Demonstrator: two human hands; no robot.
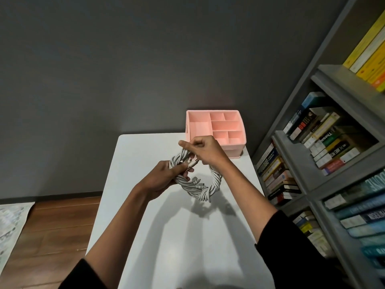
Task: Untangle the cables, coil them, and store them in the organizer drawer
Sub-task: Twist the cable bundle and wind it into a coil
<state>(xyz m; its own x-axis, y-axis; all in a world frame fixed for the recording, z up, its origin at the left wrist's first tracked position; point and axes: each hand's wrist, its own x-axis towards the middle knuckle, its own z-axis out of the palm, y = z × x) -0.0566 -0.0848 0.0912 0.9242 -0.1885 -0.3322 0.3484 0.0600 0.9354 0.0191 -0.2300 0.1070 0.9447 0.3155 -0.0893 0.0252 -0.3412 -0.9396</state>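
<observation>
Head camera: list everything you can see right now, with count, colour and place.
cable bundle: one twisted ring, white-grey, held above the table; number of cables unclear
organizer: one, pink, table's far right corner
table: one, white, centre
bookshelf: one, grey, right side
books: many, mixed colours, on the bookshelf
wall: one, grey, behind the table
floor: one, brown wood, lower left
patterned sheet: one, pale, on the floor, far left
left hand: one, gripping the ring's left side
right hand: one, pinching a cable end at the ring's top
</observation>
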